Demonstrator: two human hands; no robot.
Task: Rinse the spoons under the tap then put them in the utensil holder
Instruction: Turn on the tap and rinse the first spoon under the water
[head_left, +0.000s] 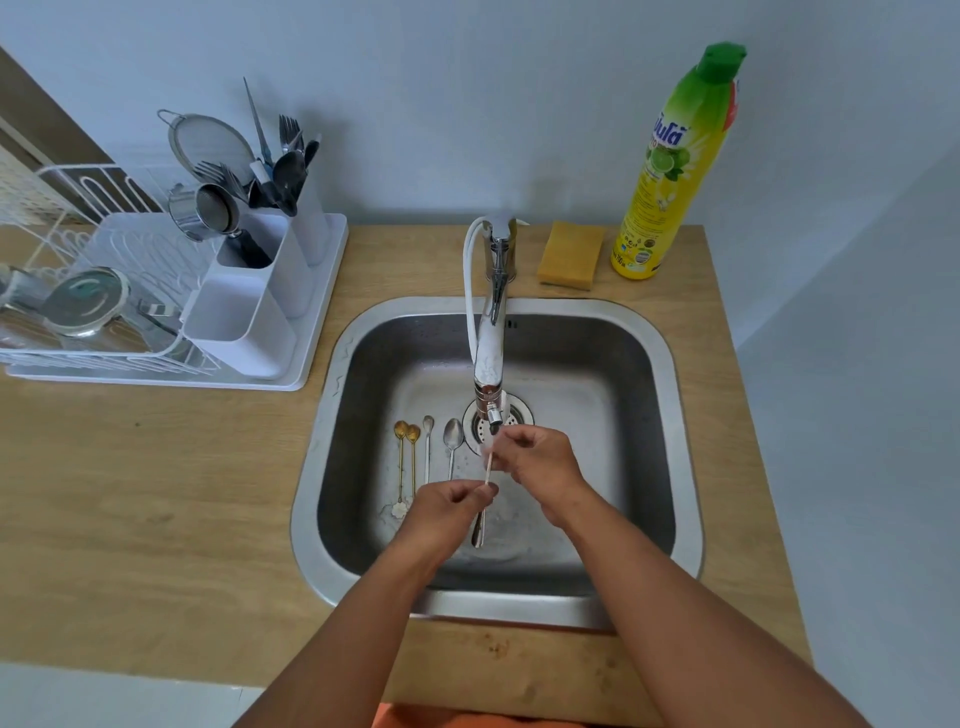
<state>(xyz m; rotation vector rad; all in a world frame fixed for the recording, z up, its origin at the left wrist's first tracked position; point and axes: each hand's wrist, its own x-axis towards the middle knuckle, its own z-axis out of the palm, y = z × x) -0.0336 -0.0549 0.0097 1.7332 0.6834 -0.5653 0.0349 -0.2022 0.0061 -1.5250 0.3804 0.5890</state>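
Under the tap (492, 332), my left hand (449, 506) pinches the handle of a thin pale spoon (488, 470). My right hand (537, 457) grips its upper end just below the spout. Several more spoons lie on the sink (670, 415) floor to the left: two gold ones (407, 457), a slim silver one (427, 447) and a silver teaspoon (452, 441). Another silver handle (479, 527) shows below my left hand. The white utensil holder (260, 291) stands at the left on the counter, with forks and spoons in its rear compartments.
A white dish rack (78, 291) with a lid and a strainer sits beside the holder on a white tray. A yellow sponge (570, 254) and a tall dish soap bottle (675, 161) stand behind the sink. The wooden counter surrounds the sink.
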